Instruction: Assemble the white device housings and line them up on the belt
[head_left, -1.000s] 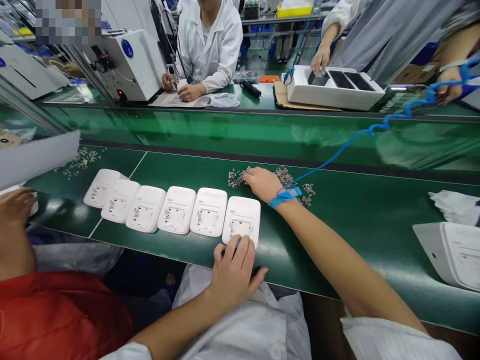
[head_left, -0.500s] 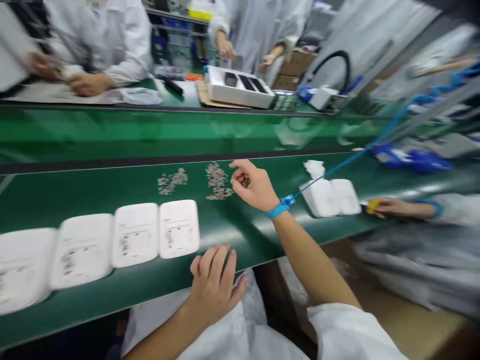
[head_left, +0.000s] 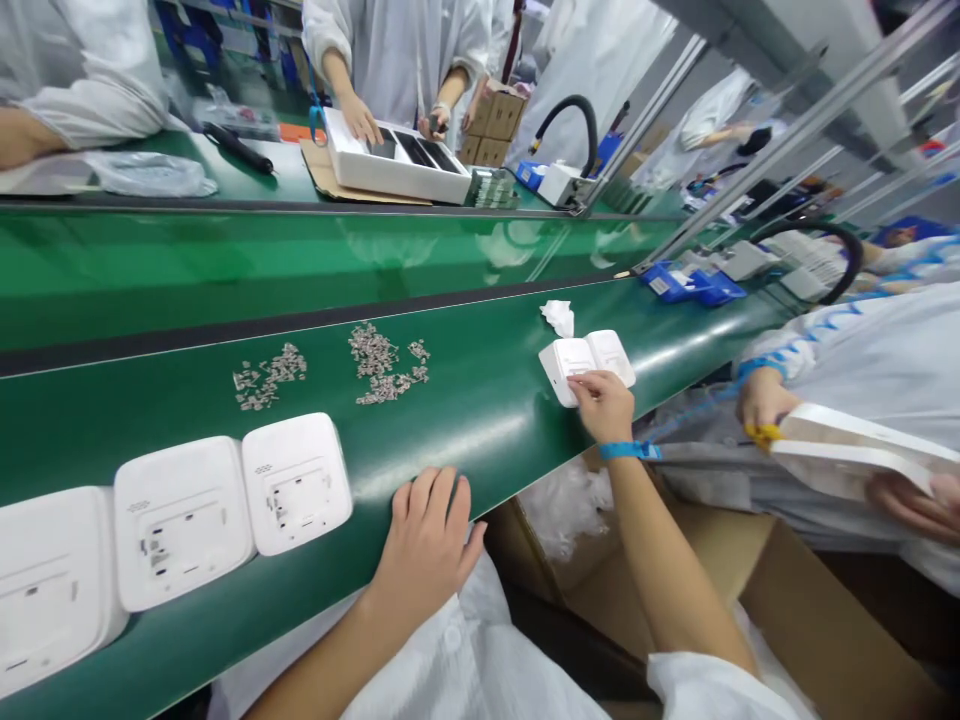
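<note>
Head view: assembly bench, green mat (head_left: 480, 420).
Right hand (head_left: 606, 405): fingers closing on a white case (head_left: 574, 360), beside a second, far right.
Left hand (head_left: 427, 535): flat, fingers together, at bench edge.
Progress: three cases (head_left: 296, 480) lined up left, apparently unscrewed; screw piles (head_left: 379, 360) unused.
Room: co-workers opposite.

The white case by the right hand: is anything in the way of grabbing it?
No, nothing visible is. The right hand already touches the near edge of the white case. The crumpled tissue lies behind the case, on the far side.
</note>
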